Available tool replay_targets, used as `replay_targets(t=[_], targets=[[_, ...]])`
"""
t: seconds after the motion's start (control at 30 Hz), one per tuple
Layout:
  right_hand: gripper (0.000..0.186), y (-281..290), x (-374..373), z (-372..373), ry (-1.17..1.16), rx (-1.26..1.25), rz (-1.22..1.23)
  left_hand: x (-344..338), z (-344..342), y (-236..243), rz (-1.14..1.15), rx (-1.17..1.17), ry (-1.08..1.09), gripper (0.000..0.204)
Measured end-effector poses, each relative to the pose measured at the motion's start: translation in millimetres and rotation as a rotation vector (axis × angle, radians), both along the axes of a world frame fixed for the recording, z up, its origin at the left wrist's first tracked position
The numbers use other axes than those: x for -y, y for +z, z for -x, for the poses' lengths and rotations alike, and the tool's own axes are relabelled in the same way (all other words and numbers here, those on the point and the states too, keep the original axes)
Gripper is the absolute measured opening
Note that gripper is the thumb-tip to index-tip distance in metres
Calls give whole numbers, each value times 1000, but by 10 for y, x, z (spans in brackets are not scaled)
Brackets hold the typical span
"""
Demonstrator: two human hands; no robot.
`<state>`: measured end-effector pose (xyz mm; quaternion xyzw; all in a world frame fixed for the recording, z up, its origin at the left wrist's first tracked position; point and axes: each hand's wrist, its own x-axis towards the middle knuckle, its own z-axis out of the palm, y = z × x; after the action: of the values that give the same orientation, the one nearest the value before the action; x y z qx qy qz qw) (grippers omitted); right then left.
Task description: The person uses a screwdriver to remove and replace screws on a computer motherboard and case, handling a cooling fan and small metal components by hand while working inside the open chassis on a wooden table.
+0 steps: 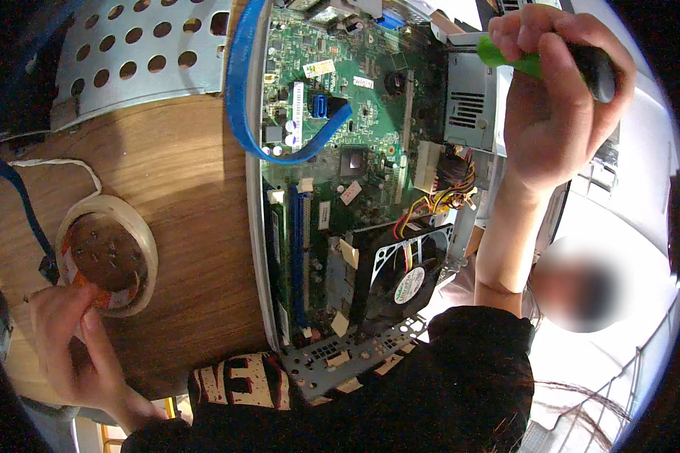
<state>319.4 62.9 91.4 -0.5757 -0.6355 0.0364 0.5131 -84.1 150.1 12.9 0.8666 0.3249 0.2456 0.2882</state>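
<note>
My right hand (559, 121) is wrapped round a screwdriver (530, 66) with a green and black handle. Its shaft points left, at the silver drive bay (467, 113) of an opened computer case. My left hand (75, 351) is closed in a pinch at the near rim of a tape roll (149, 249); whatever its fingertips hold, if anything, is too small to make out. Several small screws (109, 257) lie inside the ring. Between my hands, the case shows a green motherboard (370, 113), a black fan (404, 283) and a looped blue flat cable (239, 90).
A perforated metal panel (143, 57) lies at the far left on the wooden table (196, 226). A dark blue cable (23, 196) and a white cord (79, 162) run beside the tape roll. Coloured wires (438, 200) bunch by the drive bay.
</note>
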Motion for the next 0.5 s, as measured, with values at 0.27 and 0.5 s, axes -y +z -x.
replay_targets(t=[0.27, 0.5], targets=[[12, -71, -13, -383, 204, -163, -2, -4, -270, -38, -16, -10, 0, 15], [12, -58, 46, -507, 197, -179, -48, 107, -319, -18, 8, 9, -6, 16]])
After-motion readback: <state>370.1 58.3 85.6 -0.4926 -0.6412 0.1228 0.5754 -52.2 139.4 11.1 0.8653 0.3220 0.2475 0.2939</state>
